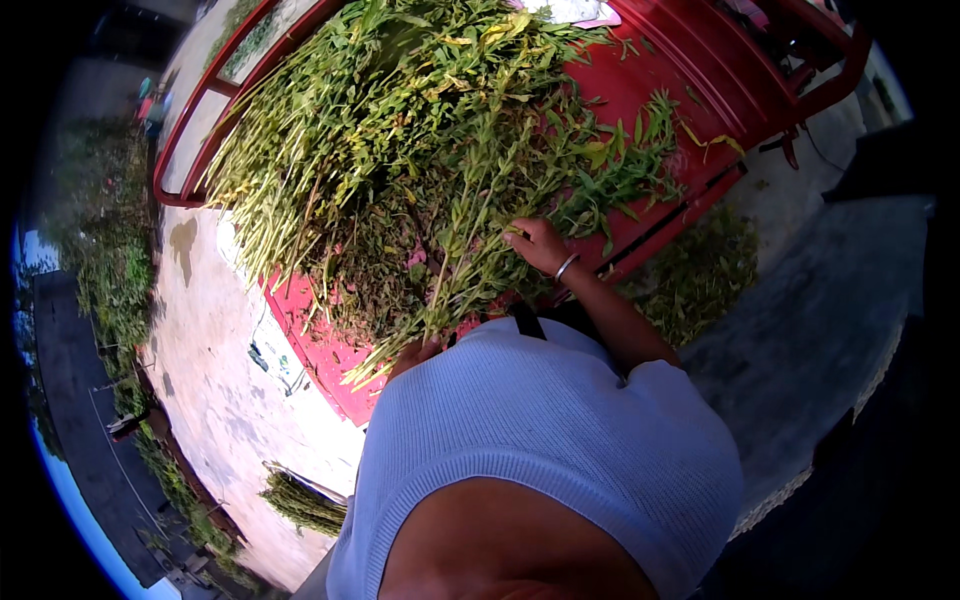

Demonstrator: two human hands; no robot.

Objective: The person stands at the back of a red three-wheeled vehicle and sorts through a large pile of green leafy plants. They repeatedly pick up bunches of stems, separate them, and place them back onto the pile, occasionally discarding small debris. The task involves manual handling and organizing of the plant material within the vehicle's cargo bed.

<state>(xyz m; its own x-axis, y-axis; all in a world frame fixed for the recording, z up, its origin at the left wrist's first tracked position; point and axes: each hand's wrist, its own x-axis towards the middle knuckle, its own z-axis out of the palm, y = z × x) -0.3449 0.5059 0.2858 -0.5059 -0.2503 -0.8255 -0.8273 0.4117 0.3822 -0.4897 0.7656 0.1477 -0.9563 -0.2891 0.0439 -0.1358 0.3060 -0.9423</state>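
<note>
Nearest, a white knitted shirt (520,390), close against the near edge of a red cart bed (318,345). At that edge, partly hidden by the shirt, the left hand (415,352), beside pale stem ends; cannot tell open fingers from closed. Farther right, wearing a pale bracelet (567,267), the right hand (540,245), with fingers curled around leafy stalks (468,225). Lying slantwise over the near part of the bed, those stalks: long, thin, pale green, bushier toward the upper ends. On the ground, off the near left corner, a bundle of stems (300,500); off the right near edge, scattered greenery (710,265). Inside the bed, brownish leaf litter (390,215), then a thick yellow-green heap (390,120), with bare stems poking out over the left edge. At the far edge, a white bag (575,12), contents hidden.
</note>
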